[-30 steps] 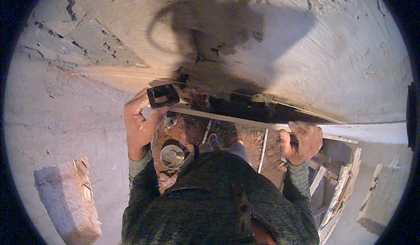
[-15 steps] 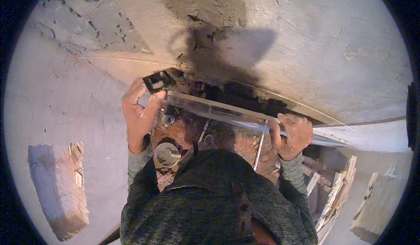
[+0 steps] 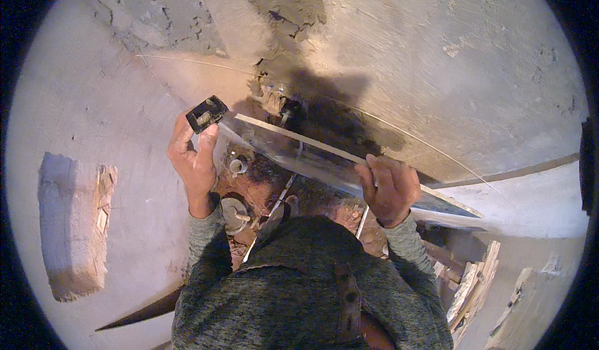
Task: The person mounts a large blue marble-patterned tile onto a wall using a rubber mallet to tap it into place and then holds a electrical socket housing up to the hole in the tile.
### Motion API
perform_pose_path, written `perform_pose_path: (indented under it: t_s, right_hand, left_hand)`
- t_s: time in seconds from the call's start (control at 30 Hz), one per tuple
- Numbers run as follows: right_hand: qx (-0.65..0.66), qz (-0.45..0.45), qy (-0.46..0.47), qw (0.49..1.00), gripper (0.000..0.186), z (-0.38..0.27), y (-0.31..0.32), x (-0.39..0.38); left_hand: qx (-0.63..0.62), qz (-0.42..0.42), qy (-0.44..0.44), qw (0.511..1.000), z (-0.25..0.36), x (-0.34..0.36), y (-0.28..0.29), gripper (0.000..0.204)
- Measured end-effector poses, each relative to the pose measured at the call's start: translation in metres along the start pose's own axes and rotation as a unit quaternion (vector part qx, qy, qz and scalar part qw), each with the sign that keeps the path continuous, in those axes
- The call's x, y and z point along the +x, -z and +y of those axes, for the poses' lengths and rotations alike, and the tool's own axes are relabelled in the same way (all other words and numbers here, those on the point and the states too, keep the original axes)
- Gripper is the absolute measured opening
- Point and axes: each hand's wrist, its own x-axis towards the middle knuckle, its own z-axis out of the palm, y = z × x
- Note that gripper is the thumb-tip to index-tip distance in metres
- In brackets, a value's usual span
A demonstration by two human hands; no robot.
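Note:
My left hand pinches a small black rectangular box between thumb and fingers, with some pale stuff showing in it. Just right of the box begins a long straight bar, pale along its upper edge and shiny on its face, slanting down to the right. My right hand is closed over this bar's upper edge, right of its middle. A small gap shows between the box and the bar's left end. In front of the bar, a dark recess in the plastered wall is partly in shadow.
Below the bar, a short pale pipe end and a round container sit on the reddish rubble floor. Rough wooden planks stand at lower right. A rough-edged opening breaks the left wall. A thin line crosses the wall.
My left hand has drawn the black box up and left, away from the bar's end. My right hand has shifted left along the bar. The whole view has turned a little.

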Motion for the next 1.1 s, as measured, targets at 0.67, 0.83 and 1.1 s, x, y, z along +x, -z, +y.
perform_pose_path:
  t_s: [0.67,0.83,1.1]
  right_hand:
    - [0.019,0.003,0.047,0.999,0.025,-0.004,0.011,-0.009]
    - [0.025,0.022,0.058,0.998,0.025,-0.004,0.01,-0.013]
    - [0.029,0.033,0.058,0.997,0.027,-0.004,0.011,-0.014]
  left_hand:
    - [0.03,0.026,0.078,0.996,0.034,-0.088,0.021,0.017]
    - [0.034,0.021,0.067,0.997,0.04,-0.097,0.024,0.017]
    - [0.023,0.016,0.102,0.994,0.043,-0.108,0.023,0.017]
